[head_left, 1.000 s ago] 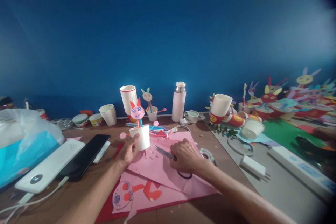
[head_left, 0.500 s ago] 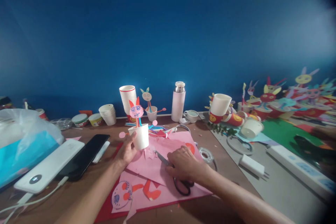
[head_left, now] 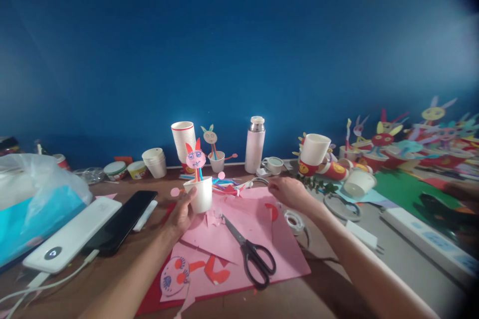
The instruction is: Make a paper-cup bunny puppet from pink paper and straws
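My left hand [head_left: 184, 212] is wrapped round a white paper cup [head_left: 200, 196]. A pink paper face [head_left: 195, 159] with red ears stands up from this cup on coloured stems, and pink discs stick out at its sides. My right hand [head_left: 288, 190] hovers at the upper right corner of the pink paper, near the white cup lid and cable; its fingertips point away and what they hold, if anything, is too small to tell. Black-handled scissors [head_left: 258, 259] lie on the pink paper [head_left: 286, 254], beside pink scraps [head_left: 214, 218] and a cut-out drawn face [head_left: 174, 277].
A pink flask [head_left: 255, 147], stacked cups [head_left: 183, 139] and another cup figure [head_left: 216, 161] stand at the back. Tape [head_left: 294, 222] lies right of the paper. A phone [head_left: 121, 219] and power bank [head_left: 73, 232] are left, a power strip [head_left: 430, 244] right.
My right hand has left the scissors and moved up and to the right, past the paper's upper edge. The scissors now lie fully in view. My left hand still holds the cup.
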`<state>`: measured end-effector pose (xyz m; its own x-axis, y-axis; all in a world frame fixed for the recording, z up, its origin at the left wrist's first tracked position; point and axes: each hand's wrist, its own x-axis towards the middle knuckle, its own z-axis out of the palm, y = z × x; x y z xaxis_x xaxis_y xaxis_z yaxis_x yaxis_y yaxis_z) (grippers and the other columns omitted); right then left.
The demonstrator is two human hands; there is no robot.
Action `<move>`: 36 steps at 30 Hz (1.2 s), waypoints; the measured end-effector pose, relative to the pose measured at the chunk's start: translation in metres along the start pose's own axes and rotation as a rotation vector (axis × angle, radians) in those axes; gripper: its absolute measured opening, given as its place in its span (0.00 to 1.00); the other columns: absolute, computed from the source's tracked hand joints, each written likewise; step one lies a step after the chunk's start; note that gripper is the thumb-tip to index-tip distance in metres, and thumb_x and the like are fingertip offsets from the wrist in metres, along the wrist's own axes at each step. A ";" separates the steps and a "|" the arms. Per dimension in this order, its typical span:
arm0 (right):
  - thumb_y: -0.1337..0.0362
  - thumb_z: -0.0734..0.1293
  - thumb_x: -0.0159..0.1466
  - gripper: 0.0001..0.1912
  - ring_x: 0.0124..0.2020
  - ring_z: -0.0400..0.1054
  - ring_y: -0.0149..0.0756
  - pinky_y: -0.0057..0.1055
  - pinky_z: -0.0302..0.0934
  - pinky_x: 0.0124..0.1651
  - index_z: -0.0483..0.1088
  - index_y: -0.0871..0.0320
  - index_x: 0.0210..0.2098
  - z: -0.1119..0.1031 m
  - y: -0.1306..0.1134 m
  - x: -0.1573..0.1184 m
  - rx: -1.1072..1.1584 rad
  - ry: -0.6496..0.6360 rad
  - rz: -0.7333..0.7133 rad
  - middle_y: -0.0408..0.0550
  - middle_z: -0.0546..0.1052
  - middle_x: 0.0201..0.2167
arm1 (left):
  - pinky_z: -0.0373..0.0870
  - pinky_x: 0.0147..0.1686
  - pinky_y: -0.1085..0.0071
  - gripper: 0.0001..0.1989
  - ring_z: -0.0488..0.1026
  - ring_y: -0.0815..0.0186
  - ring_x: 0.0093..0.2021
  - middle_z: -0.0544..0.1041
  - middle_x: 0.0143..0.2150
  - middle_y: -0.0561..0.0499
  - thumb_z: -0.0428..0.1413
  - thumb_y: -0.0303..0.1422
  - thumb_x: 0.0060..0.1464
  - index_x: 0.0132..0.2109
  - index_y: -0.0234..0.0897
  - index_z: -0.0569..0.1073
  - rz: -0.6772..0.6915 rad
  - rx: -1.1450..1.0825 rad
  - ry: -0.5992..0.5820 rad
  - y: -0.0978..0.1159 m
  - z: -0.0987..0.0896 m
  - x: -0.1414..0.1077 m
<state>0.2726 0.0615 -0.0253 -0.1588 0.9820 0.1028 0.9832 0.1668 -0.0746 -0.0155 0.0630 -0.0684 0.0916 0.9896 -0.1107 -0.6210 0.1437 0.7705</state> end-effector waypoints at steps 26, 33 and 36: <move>0.60 0.60 0.56 0.10 0.27 0.65 0.32 0.24 0.52 0.27 0.68 0.58 0.32 0.015 0.069 0.015 0.230 -0.061 -0.071 0.45 0.74 0.27 | 0.70 0.32 0.72 0.20 0.74 0.64 0.33 0.77 0.34 0.47 0.62 0.35 0.40 0.42 0.32 0.71 0.026 0.076 -0.003 -0.006 -0.002 -0.002; 0.54 0.60 0.57 0.14 0.22 0.61 0.29 0.24 0.54 0.24 0.67 0.60 0.29 -0.002 0.066 0.016 0.680 0.465 0.072 0.42 0.69 0.20 | 0.71 0.34 0.69 0.24 0.75 0.60 0.35 0.78 0.35 0.46 0.62 0.35 0.39 0.45 0.33 0.69 0.012 0.110 -0.033 -0.007 0.003 -0.005; 0.54 0.61 0.57 0.14 0.23 0.63 0.30 0.25 0.56 0.26 0.66 0.59 0.32 -0.012 0.054 0.012 0.826 0.734 0.100 0.43 0.70 0.22 | 0.71 0.33 0.69 0.22 0.75 0.61 0.35 0.78 0.34 0.48 0.61 0.34 0.41 0.46 0.35 0.69 0.013 0.096 -0.043 -0.007 0.003 -0.005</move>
<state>0.3250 0.0815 -0.0165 0.2791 0.7484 0.6017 0.5823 0.3664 -0.7257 -0.0094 0.0569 -0.0720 0.1187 0.9901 -0.0745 -0.5455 0.1278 0.8283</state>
